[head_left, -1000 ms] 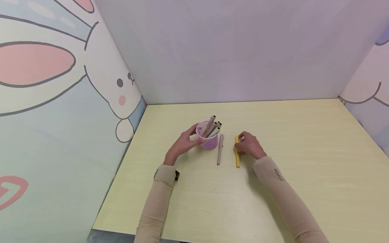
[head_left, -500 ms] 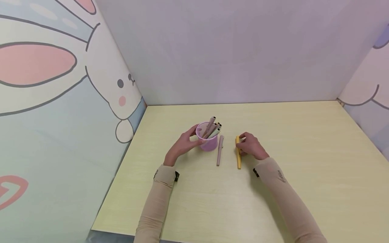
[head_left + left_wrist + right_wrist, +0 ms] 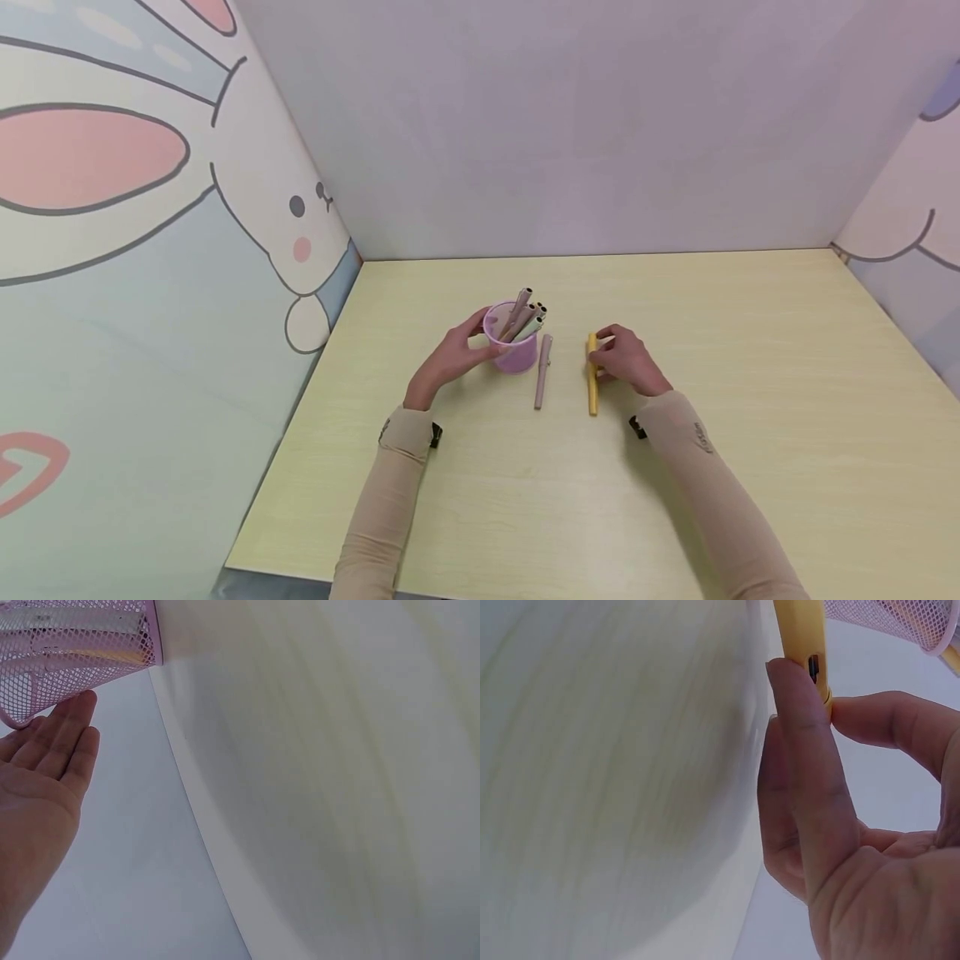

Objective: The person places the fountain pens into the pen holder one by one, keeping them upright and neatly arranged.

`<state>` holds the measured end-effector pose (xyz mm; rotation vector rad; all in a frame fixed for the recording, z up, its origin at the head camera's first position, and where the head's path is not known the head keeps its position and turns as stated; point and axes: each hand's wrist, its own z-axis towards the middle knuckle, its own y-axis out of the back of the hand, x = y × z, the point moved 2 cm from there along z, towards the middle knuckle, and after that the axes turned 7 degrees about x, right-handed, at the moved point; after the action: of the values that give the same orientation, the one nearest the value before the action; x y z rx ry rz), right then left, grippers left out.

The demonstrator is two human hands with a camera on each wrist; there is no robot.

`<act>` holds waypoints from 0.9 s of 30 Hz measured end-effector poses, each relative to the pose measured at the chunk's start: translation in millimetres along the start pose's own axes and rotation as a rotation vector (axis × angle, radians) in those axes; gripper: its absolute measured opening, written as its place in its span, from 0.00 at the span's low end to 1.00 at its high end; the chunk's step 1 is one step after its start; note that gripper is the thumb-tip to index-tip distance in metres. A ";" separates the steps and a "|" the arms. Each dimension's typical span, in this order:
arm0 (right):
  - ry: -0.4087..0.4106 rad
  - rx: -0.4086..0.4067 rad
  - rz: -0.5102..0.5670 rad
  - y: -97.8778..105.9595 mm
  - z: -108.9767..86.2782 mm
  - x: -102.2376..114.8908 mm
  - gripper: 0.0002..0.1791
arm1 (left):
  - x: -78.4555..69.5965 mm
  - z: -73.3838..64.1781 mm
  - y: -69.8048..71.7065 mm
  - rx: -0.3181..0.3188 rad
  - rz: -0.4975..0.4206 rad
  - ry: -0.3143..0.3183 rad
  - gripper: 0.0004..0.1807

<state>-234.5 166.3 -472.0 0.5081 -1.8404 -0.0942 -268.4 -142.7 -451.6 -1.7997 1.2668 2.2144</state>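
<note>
My left hand (image 3: 453, 354) holds a pink mesh pen holder (image 3: 516, 358), thumb at the near side of the rim and fingers at the far side. In the left wrist view, the fingers (image 3: 64, 739) lie along the mesh wall. Several pens (image 3: 525, 317) lean to the right inside the holder. To its right lies a mauve pen (image 3: 542, 375) with a clip. Further right, my right hand (image 3: 626, 358) pinches a yellow pen (image 3: 592, 392) between thumb and fingers, close over the table. In the right wrist view, a dark slot shows on the yellow pen (image 3: 802, 630).
A pale wooden table (image 3: 750, 400) extends to both sides and ends at a plain lilac wall (image 3: 585, 125) behind. On the left stands a wall (image 3: 150, 350) painted with a cartoon rabbit. Black wrist devices peek out from both sleeves.
My right hand has shifted slightly to the right along with the yellow pen. The left hand, the pen holder and the mauve pen stay in place.
</note>
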 end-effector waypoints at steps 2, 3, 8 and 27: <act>0.002 -0.007 0.010 1.8 -1.1 -0.1 0.31 | -0.2 0.2 0.2 0.000 0.004 0.003 0.43; 0.002 -0.010 0.018 2.8 -1.5 -0.4 0.31 | -0.2 0.4 0.3 0.000 0.006 0.004 0.43; 0.049 -0.028 0.060 8.2 -5.4 -1.2 0.31 | -0.4 1.0 1.0 -0.001 0.017 0.012 0.43; 0.447 -0.164 0.177 17.5 -16.8 18.6 0.29 | 0.4 1.6 -0.4 -0.002 0.011 0.008 0.43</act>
<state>-228.6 178.0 -444.4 0.2252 -1.4168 -0.0094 -269.6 -141.6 -452.1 -1.8091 1.2789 2.2172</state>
